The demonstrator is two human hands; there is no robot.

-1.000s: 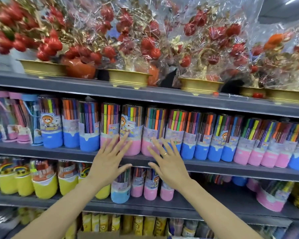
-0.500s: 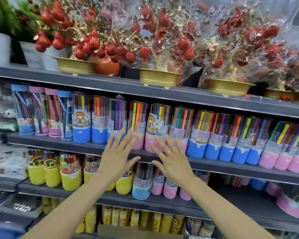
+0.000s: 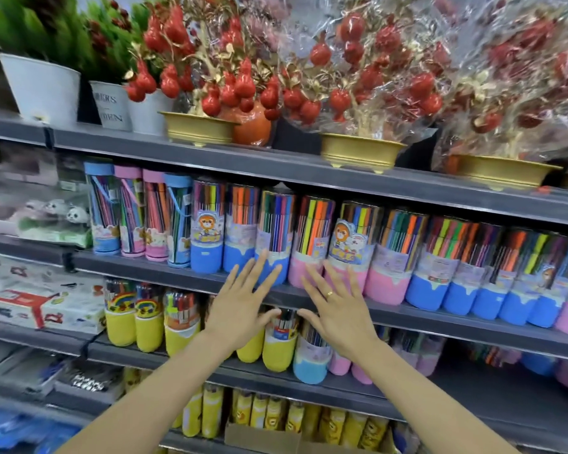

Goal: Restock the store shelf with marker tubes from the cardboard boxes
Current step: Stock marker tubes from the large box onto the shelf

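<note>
Pink- and blue-based marker tubes (image 3: 312, 244) line the middle shelf (image 3: 164, 273) as we spread our left hand (image 3: 240, 306) and right hand (image 3: 338, 309) flat before them; tube labels stay unreadable.

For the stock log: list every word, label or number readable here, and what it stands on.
"ERS" and, below it, what looks like "DEN": partial words on the white plant pot on the top shelf.
Labels on the marker tubes: printed but too blurred to read.
Yellow packs at the bottom: unreadable.
</note>
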